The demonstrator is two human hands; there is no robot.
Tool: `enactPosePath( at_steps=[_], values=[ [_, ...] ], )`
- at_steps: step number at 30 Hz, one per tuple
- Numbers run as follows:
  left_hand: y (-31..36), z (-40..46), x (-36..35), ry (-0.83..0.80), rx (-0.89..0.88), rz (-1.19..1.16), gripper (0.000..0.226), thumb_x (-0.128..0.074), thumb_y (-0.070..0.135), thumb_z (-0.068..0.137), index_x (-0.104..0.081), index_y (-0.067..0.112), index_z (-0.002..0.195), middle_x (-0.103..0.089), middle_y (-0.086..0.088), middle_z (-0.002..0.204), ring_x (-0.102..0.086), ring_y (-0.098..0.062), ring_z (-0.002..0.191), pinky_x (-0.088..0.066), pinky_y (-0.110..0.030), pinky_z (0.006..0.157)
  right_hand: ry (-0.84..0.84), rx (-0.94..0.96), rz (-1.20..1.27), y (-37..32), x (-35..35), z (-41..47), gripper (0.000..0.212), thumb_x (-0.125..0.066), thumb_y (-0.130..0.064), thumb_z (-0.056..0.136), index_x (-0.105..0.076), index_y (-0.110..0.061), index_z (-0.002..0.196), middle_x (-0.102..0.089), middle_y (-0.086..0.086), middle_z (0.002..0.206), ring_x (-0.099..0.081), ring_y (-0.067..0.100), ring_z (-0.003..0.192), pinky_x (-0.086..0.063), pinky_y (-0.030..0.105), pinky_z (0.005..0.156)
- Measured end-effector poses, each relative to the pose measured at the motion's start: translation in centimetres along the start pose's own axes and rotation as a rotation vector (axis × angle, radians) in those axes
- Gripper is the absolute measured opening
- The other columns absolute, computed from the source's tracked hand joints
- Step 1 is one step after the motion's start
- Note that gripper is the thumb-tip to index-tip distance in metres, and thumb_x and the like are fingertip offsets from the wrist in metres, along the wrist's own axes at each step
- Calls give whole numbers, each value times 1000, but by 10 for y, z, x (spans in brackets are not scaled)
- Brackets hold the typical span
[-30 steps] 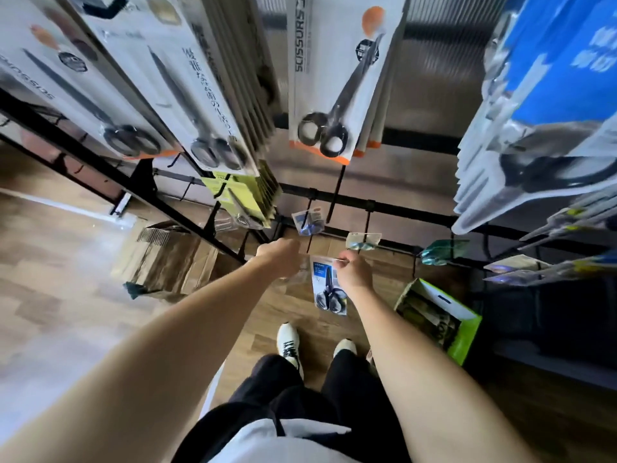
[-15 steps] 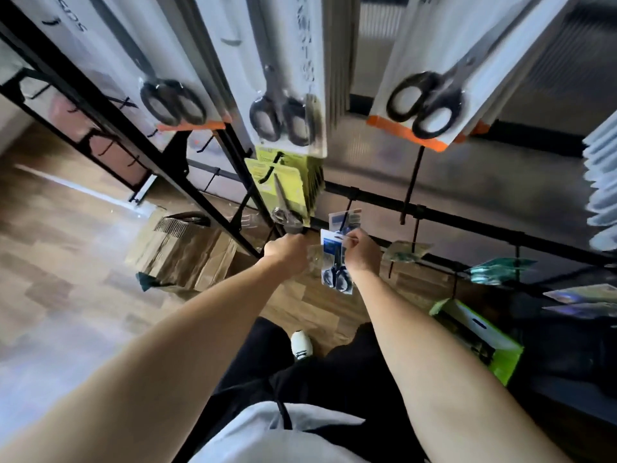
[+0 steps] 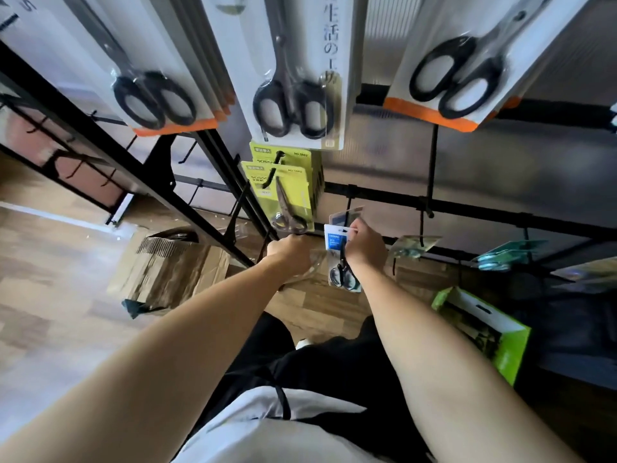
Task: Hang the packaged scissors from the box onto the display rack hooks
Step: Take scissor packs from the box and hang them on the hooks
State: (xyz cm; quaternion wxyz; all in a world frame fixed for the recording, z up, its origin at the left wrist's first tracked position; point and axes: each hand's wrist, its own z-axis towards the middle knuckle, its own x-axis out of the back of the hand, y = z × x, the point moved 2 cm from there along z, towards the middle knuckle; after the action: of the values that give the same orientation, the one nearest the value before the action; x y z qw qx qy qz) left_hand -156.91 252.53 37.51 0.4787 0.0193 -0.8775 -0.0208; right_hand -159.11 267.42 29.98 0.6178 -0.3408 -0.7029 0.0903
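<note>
Right hand (image 3: 364, 243): pinches top of blue-carded black-handled scissors pack (image 3: 340, 259). Left hand (image 3: 288, 252): fist around clear plastic wrap (image 3: 315, 267). Advice: align hang-hole with black wire hook (image 3: 348, 208), slide straight.

Just above your left grip (image 3: 289, 253), the yellow-green scissor cards (image 3: 283, 188) are showing "SCISSO…" and "NO.5002"; higher up, the white scissor card (image 3: 330, 45) is showing "の生活の".
</note>
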Motion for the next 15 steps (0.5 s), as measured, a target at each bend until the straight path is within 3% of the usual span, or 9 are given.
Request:
enactPosePath(
  at_steps=[3, 7, 12, 15],
  values=[
    [-1, 3, -3, -19, 3, 34, 29, -52, 16, 90, -57, 15, 119, -63, -5, 119, -62, -26, 108, -44, -34, 80, 27, -54, 5, 0, 3, 4, 19, -33, -14, 92, -50, -14, 83, -65, 6, 83, -59, 28, 73, -30, 27, 52],
    [0, 4, -3, -31, -13, 59, 31, -48, 14, 93, -55, 14, 123, -61, -6, 122, -60, -27, 111, -43, -34, 82, 12, -101, 30, -5, 4, 10, 16, -39, -17, 97, -53, -11, 103, -67, 16, 102, -64, 34, 90, -43, 33, 63],
    [6, -15, 8, -63, -23, 91, 30, -49, 12, 92, -54, 12, 121, -61, -10, 120, -59, -30, 110, -42, -35, 80, -199, -240, -41, -1, 17, -7, 38, -40, -8, 98, -40, -8, 136, -55, 17, 130, -58, 34, 114, -50, 41, 84],
    [12, -31, 17, -86, -15, 93, 28, -48, 14, 92, -54, 11, 119, -62, -11, 119, -59, -32, 110, -42, -35, 78, -337, -235, -95, 8, 27, -22, 34, -37, -2, 94, -50, -5, 126, -59, 18, 124, -61, 34, 110, -50, 37, 78]
  ],
)
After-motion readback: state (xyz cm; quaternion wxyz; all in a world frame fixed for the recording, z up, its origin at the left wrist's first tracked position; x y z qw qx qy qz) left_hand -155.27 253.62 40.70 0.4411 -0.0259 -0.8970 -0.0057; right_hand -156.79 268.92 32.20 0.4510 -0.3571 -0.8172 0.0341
